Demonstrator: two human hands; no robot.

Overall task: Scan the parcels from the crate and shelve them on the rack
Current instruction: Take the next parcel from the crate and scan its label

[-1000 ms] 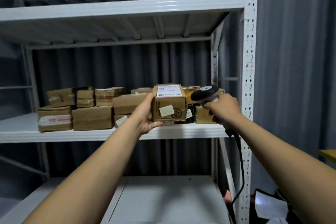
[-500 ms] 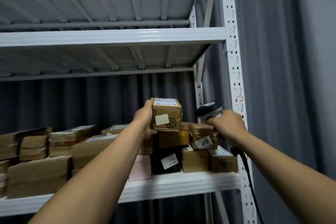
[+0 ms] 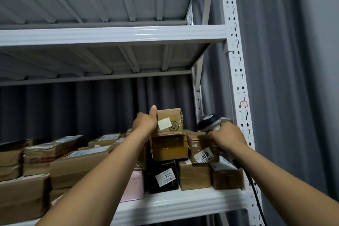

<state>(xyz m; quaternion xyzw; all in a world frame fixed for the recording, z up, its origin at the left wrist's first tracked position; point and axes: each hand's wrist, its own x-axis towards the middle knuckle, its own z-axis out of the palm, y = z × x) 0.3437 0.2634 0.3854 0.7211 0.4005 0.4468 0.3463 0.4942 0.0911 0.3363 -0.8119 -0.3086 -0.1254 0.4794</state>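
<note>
**At the right end of the rack's shelf: parcel on the stack, scanner beside it**

On top of the right-hand stack, the small brown parcel [image 3: 169, 122] sits on a yellow-brown box [image 3: 169, 147], slightly tilted, pale sticker facing the camera. The left hand [image 3: 145, 124] holds its left side: thumb straight up along the front edge, other fingers hidden round the far side. The right hand [image 3: 227, 137] has its fingers curled tight round the handle of the scanner [image 3: 211, 122], whose dark head is turned left toward the parcel, apart from it. A black cable [image 3: 255, 194] drops from under that wrist, along the white upright [image 3: 236, 79]. Below are a box marked 3018 [image 3: 203, 150] and a black parcel marked 3202 [image 3: 163, 176]. The shelf edge [image 3: 174, 203] is white.
</note>
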